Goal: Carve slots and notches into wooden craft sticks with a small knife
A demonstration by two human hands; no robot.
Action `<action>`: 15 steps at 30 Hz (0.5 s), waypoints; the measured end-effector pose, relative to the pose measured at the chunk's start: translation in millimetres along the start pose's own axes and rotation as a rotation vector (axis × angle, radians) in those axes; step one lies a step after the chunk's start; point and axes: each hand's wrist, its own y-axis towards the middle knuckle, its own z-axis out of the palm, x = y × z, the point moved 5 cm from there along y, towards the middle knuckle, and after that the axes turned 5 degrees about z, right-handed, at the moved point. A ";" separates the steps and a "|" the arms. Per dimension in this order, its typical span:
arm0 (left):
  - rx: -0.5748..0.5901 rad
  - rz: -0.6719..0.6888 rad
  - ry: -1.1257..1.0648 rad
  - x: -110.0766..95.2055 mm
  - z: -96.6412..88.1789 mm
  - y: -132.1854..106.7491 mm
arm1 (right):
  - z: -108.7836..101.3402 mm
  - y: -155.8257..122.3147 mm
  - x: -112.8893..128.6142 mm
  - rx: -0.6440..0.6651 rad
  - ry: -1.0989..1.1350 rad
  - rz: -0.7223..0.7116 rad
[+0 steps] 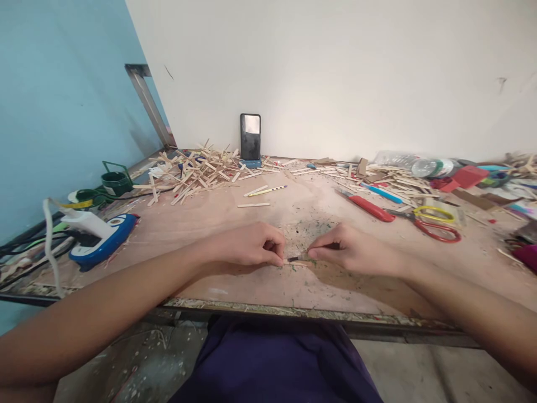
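Observation:
Low over the table, my left hand [262, 244] is closed in a pinch on the end of a short wooden craft stick [298, 263]. Facing it, my right hand [342, 246] pinches a small thin piece with a dark tip [293, 258]; its kind is too small to make out. That dark tip lies along the stick, close to my left fingertips. Green and dark shavings [316, 226] are scattered around both hands. Beyond them lie a yellow patterned pencil [268, 191] and a loose craft stick [253, 205].
A phone [250, 137] stands against the wall beside a heap of craft sticks [205, 173]. To the right lie a red-handled knife [371, 209], scissors [436, 229], a blue pen-like tool [381, 193] and a plastic bottle [432, 167]. A blue power strip [104, 243] with cables sits left.

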 end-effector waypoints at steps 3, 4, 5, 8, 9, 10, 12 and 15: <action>0.002 0.002 -0.003 0.3 0.3 0.4 | 1.2 0.0 0.1 0.029 0.011 0.030; 0.003 0.003 -0.003 0.3 0.2 0.6 | 1.1 -0.2 -0.1 0.030 0.013 0.030; 0.003 0.003 -0.002 0.2 0.1 0.7 | 1.3 -0.3 -0.5 0.034 0.015 0.025; 0.004 0.001 0.002 0.2 -0.5 0.8 | 1.9 -0.9 -1.9 0.045 -0.008 -0.028; 0.006 0.001 0.003 0.3 -0.6 0.8 | 2.2 -1.0 -2.3 0.045 -0.020 -0.049; 0.006 0.002 0.005 0.5 -0.6 0.7 | 2.5 -1.0 -2.6 0.042 -0.028 -0.066; 0.005 0.006 0.007 0.8 -0.4 0.4 | 3.5 -0.2 -3.5 0.038 -0.028 -0.070; 0.003 0.011 0.012 1.2 -0.1 0.0 | 5.7 1.9 -4.3 0.045 -0.015 -0.032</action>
